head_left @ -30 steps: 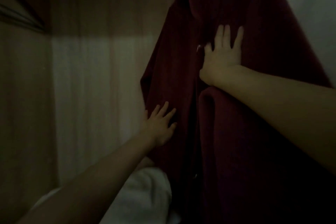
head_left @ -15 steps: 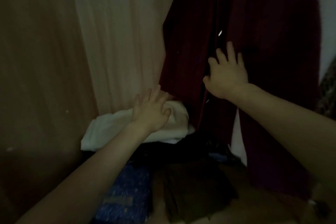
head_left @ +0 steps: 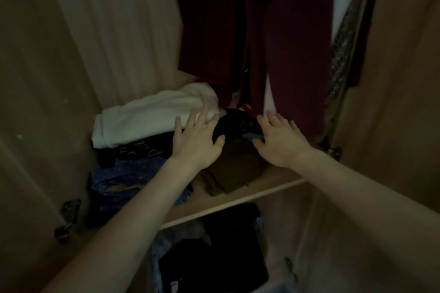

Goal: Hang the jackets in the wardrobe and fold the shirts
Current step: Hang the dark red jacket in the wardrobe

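A dark red jacket (head_left: 281, 31) hangs inside the dim wardrobe, its hem ending just above the shelf. My left hand (head_left: 197, 141) is spread flat with straight fingers over the clothes pile, near a white folded garment (head_left: 152, 116) and a black one (head_left: 235, 121). My right hand (head_left: 279, 143) is also open, fingers straight, below the jacket's hem and apart from it, over a folded olive-brown garment (head_left: 232, 170). Neither hand holds anything.
The wooden shelf (head_left: 240, 200) carries a blue patterned cloth (head_left: 123, 178) and dark clothes at the left. Below it lies a heap of dark clothing (head_left: 214, 257). A patterned garment (head_left: 342, 43) hangs at the right. Wardrobe walls and a door hinge (head_left: 67, 219) close in both sides.
Both hands have come off the hanging red jacket and dropped down to the shelf level. The view has tilted down, showing the shelf and the clothes below.
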A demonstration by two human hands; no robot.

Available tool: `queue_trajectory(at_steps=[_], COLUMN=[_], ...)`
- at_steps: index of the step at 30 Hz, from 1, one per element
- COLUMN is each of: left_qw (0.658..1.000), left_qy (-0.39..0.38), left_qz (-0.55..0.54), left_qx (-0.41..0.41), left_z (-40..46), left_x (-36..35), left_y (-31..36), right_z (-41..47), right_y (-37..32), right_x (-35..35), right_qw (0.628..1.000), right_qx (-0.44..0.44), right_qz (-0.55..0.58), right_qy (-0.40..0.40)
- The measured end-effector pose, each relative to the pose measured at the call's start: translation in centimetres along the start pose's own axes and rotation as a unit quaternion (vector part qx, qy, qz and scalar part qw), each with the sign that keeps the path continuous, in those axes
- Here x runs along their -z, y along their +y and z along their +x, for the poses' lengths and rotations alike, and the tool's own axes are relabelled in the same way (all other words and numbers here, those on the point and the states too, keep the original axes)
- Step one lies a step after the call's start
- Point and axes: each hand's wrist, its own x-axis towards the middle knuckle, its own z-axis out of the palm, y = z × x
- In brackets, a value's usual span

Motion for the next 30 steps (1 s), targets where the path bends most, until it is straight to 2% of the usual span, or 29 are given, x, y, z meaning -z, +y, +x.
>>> queue_trajectory(at_steps=[15,21,30], left_qw=[0.992,0.984,0.967], left_qy=[-0.061,-0.086,-0.098], left_qz=[-0.033,-0.028,-0.034], left_qx=[-0.108,-0.151,-0.232], left_z=[-6.2,-10.6,-17.5], left_x=[-0.7,-1.4,-1.6], left_y=[16.5,23.2,32.2], right_z=[-17.6,-26.3,-38.1], right_y=[11.4,15.3,19.3], right_x=[0.9,0.6,-0.1], right_qw=[0.991,0.981,0.967], right_qx=[-0.131,-0.161,-0.237], right_qz=[-0.038,-0.103,-0.089], right_qy=[0.018,0.045,0.043])
